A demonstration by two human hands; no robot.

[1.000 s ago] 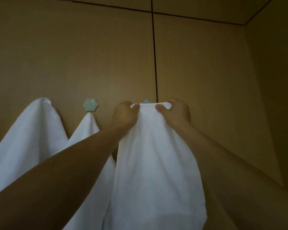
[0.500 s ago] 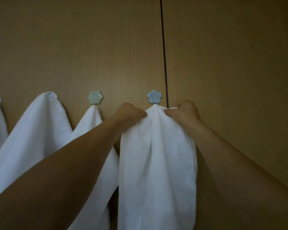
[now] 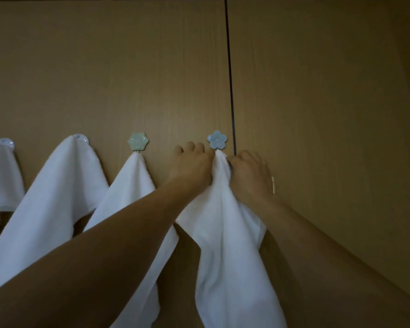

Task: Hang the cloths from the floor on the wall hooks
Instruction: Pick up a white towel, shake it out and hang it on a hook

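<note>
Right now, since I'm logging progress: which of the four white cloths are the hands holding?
The rightmost cloth, hanging under the blue flower hook: the left hand and right hand both grip its top, just below that hook. No other cloth is held.

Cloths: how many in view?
4. Far-left cloth, cut off by the frame; second cloth beside it; third cloth under the green hook; fourth cloth under the blue hook, gripped by left hand and right hand. More may hang out of frame.
</note>
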